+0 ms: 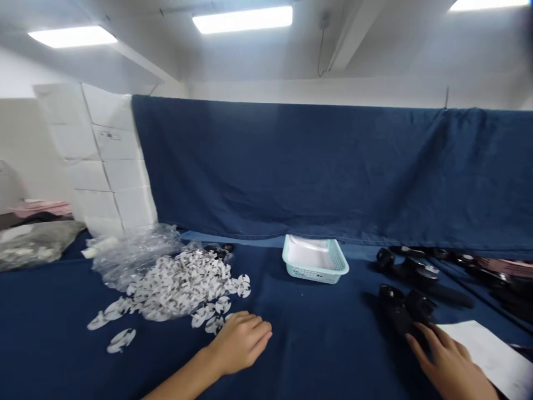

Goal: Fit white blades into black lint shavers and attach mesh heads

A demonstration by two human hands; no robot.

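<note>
My left hand (244, 340) rests on the blue cloth with its fingers curled together. Whatever may be inside those fingers is hidden. Just beyond it lie loose flat white plastic pieces (204, 315), at the near edge of a big heap of the same pieces (183, 283). On the right, the fingers and thumb of my right hand (452, 358) are around the near end of a black handheld device (397, 314). Two rounded heads show at the far end of this device; its exact kind is unclear.
Clear plastic wrap (129, 255) lies behind the heap. A light-blue basket (314, 275) with a white lining stands at the back middle. More black devices (420, 272) and cables lie at right, near white paper (493, 353). A blue curtain (291, 172) hangs behind.
</note>
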